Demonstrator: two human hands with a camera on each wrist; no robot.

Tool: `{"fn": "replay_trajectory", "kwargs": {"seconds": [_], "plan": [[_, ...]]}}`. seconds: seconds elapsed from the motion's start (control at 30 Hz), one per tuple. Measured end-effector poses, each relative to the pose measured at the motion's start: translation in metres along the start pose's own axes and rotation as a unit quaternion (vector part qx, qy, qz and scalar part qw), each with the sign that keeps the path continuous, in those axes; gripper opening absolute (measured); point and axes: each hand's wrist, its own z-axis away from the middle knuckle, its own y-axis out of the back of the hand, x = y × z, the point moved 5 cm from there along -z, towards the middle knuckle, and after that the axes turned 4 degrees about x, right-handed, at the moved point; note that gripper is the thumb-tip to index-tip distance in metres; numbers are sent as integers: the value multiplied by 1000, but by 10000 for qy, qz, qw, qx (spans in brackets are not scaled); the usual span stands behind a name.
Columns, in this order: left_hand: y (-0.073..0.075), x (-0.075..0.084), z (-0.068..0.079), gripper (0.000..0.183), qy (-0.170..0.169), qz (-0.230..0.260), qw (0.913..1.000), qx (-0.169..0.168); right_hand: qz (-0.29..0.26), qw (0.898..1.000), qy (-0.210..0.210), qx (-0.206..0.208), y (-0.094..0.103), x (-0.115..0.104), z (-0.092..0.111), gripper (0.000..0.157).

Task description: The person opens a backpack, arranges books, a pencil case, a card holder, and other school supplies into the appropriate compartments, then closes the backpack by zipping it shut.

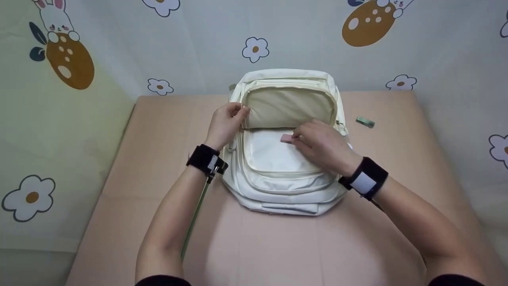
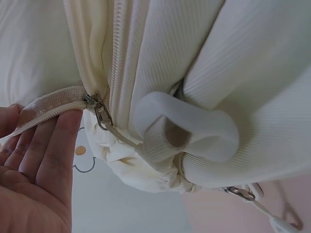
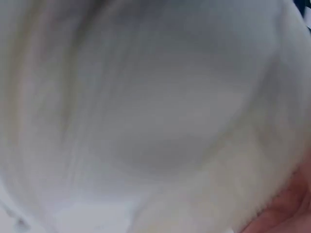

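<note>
A white backpack [image 1: 278, 186] lies on the table with its front pocket unzipped and the flap folded down, baring a beige lining [image 1: 289, 105]. My left hand [image 1: 226, 121] pinches the pocket's zippered edge [image 2: 53, 102] at the upper left, thumb against fingers. Close beside those fingers hangs a metal zipper pull [image 2: 99, 110]. Over the folded flap, my right hand [image 1: 327, 145] holds a small pink block [image 1: 286, 138] between thumb and fingers. The right wrist view is blurred, with white fabric [image 3: 160, 111] filling most of it and part of the hand at the lower right.
A small green block [image 1: 365, 121] lies on the table right of the backpack. The pinkish table [image 1: 158, 222] reaches back to a curtain [image 1: 210, 47] printed with flowers and rabbits. A white strap loop [image 2: 194, 126] sticks out at the bag's side.
</note>
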Motion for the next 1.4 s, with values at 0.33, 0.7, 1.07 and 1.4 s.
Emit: {"fn": "replay_trajectory", "kwargs": {"seconds": [0.33,0.7,1.07,1.4], "plan": [[3,0,0,26,-108,117,9999,34,575,9898,-41,1305,77,21,14,13],[4,-3,1,24,-21,141,9999,33,1140,9700,-2026,711,90,131,42,18],[4,-1,2,25,-37,96,9999,43,882,9237,-3707,-397,66,201,68,30],[-1,2,1,26,-103,4,9999,-10,1249,9079,-3839,-1132,33,223,77,40]]}}
